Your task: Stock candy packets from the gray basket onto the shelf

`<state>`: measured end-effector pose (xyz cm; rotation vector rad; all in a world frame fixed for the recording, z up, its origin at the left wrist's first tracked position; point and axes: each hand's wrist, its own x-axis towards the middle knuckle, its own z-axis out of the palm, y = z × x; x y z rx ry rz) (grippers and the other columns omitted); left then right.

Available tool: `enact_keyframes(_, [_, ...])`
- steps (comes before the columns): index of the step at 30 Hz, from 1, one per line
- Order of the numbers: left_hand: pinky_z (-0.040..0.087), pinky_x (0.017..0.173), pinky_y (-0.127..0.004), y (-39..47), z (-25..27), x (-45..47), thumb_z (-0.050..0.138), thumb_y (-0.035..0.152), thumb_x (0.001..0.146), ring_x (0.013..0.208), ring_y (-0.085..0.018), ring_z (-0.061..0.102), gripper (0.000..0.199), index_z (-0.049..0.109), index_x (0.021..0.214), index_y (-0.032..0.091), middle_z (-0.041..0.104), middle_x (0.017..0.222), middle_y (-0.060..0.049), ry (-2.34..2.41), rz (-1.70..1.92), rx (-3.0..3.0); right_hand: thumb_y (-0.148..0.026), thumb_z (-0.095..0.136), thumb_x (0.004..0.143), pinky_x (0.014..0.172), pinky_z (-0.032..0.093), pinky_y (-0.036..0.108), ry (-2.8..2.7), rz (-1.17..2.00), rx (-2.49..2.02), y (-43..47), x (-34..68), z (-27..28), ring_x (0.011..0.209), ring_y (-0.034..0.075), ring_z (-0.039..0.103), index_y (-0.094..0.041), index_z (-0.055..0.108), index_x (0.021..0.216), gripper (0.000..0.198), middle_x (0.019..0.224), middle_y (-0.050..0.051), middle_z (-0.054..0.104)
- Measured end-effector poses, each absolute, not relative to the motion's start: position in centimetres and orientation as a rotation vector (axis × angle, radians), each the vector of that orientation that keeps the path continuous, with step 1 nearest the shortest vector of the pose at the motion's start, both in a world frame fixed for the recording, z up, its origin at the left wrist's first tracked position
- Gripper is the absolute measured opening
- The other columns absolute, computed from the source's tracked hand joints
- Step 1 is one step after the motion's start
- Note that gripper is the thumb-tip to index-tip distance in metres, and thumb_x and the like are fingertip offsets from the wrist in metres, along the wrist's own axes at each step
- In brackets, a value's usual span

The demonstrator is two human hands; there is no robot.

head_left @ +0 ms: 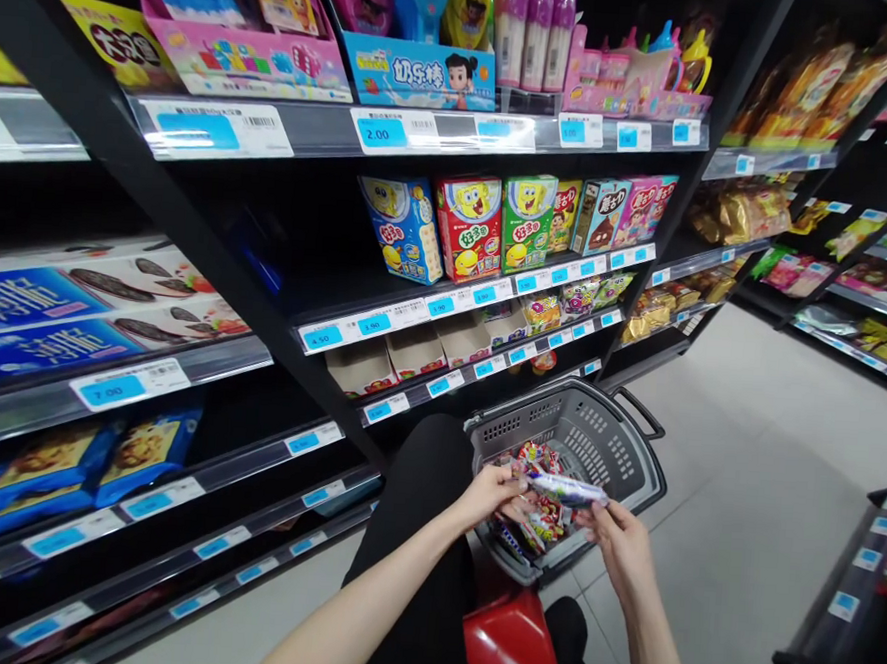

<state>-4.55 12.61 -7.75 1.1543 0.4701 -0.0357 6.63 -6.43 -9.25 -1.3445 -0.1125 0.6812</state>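
Observation:
Both of my hands hold one small shiny candy packet (565,490), white and purple, stretched level between them above the basket. My left hand (495,495) pinches its left end, and my right hand (619,533) pinches the right end. Beneath it is a grey plastic shopping basket (636,449) with slotted sides and a dark handle. Inside lie several colourful wrapped packets (545,456), mostly red, partly hidden by my hands. The print on the held packet is too small to read.
Shelves of snacks rise in front and to the left. Boxed biscuits (469,228) stand on the middle shelf, with open cardboard trays (416,352) below. My black-clad knee (435,472) is left of the basket, a red glossy object (514,647) below it. Tiled floor (738,430) extends right.

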Motion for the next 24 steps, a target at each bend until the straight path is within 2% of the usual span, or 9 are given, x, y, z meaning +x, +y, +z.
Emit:
enact_keyframes(2, [0.033,0.043,-0.022,12.5,-8.1,-4.3,0.065,0.043,0.060,0.038,-0.010,0.045,0.033,0.056,0.051,0.012,0.051,0.038,0.002,0.591,0.000,1.365,-0.044,0.070,0.055,0.038,0.028,0.023,-0.192,0.594,-1.577,-6.6,7.0,-9.8,0.039,0.011,0.043,-0.018,0.056,0.049,0.030,0.038,-0.005,0.045])
enact_keyframes(4, [0.023,0.039,-0.021,12.5,-8.4,-4.1,0.066,0.047,0.055,0.033,-0.006,0.033,0.040,0.048,0.041,0.014,0.039,0.031,0.005,0.678,0.065,1.501,-0.045,0.070,0.053,0.039,0.023,0.023,-0.297,0.510,-1.741,-6.8,7.5,-10.1,0.038,0.008,0.035,-0.018,0.050,0.040,0.036,0.036,-0.006,0.038])
enact_keyframes(6, [0.018,0.039,-0.021,12.6,-8.4,-3.9,0.067,0.049,0.051,0.034,-0.005,0.028,0.043,0.046,0.038,0.015,0.034,0.030,0.007,0.707,0.099,1.527,-0.047,0.069,0.053,0.040,0.021,0.023,-0.324,0.535,-1.750,-7.1,7.8,-10.2,0.039,0.008,0.031,-0.018,0.048,0.040,0.038,0.037,-0.007,0.037])
enact_keyframes(9, [0.015,0.041,-0.022,12.6,-8.2,-3.8,0.066,0.050,0.051,0.036,-0.005,0.026,0.042,0.048,0.040,0.014,0.035,0.033,0.006,0.688,0.081,1.465,-0.049,0.068,0.054,0.039,0.014,0.023,-0.250,0.676,-1.626,-7.2,7.7,-10.2,0.037,0.006,0.024,-0.019,0.046,0.041,0.040,0.035,-0.008,0.030])
enact_keyframes(12, [0.013,0.042,-0.022,12.6,-8.0,-3.9,0.065,0.050,0.052,0.037,-0.005,0.024,0.042,0.049,0.041,0.014,0.035,0.034,0.006,0.676,0.075,1.417,-0.048,0.069,0.053,0.041,0.011,0.022,-0.175,0.749,-1.527,-6.9,7.3,-10.3,0.036,0.005,0.020,-0.019,0.042,0.041,0.042,0.035,-0.010,0.025])
enact_keyframes(18, [0.015,0.043,-0.020,12.8,-7.7,-4.3,0.067,0.048,0.053,0.039,-0.004,0.025,0.042,0.050,0.040,0.012,0.035,0.035,0.006,0.623,0.110,1.361,-0.047,0.069,0.055,0.039,0.019,0.021,-0.168,0.770,-1.448,-6.4,6.9,-10.5,0.037,0.007,0.031,-0.019,0.045,0.046,0.038,0.038,-0.008,0.035])
enact_keyframes(21, [0.019,0.042,-0.020,13.0,-8.0,-4.2,0.067,0.047,0.055,0.037,-0.004,0.029,0.040,0.052,0.042,0.012,0.037,0.034,0.006,0.632,0.110,1.393,-0.052,0.066,0.058,0.036,0.015,0.021,-0.233,0.699,-1.531,-6.4,6.9,-9.7,0.034,0.006,0.023,-0.020,0.041,0.046,0.042,0.036,-0.010,0.027])
enact_keyframes(23, [0.023,0.041,-0.020,13.1,-8.4,-4.2,0.066,0.046,0.059,0.034,-0.005,0.033,0.036,0.058,0.052,0.011,0.039,0.034,0.006,0.657,0.101,1.426,-0.055,0.062,0.060,0.036,0.016,0.022,-0.309,0.611,-1.621,-6.2,6.4,-8.8,0.035,0.006,0.023,-0.021,0.040,0.047,0.043,0.037,-0.009,0.026])
enact_keyframes(24, [0.027,0.041,-0.020,13.0,-8.6,-4.2,0.065,0.045,0.061,0.035,-0.007,0.039,0.035,0.063,0.065,0.010,0.045,0.037,0.004,0.652,0.091,1.398,-0.056,0.060,0.062,0.037,0.018,0.023,-0.345,0.525,-1.683,-6.0,5.8,-8.4,0.036,0.007,0.025,-0.021,0.041,0.047,0.043,0.038,-0.008,0.028])
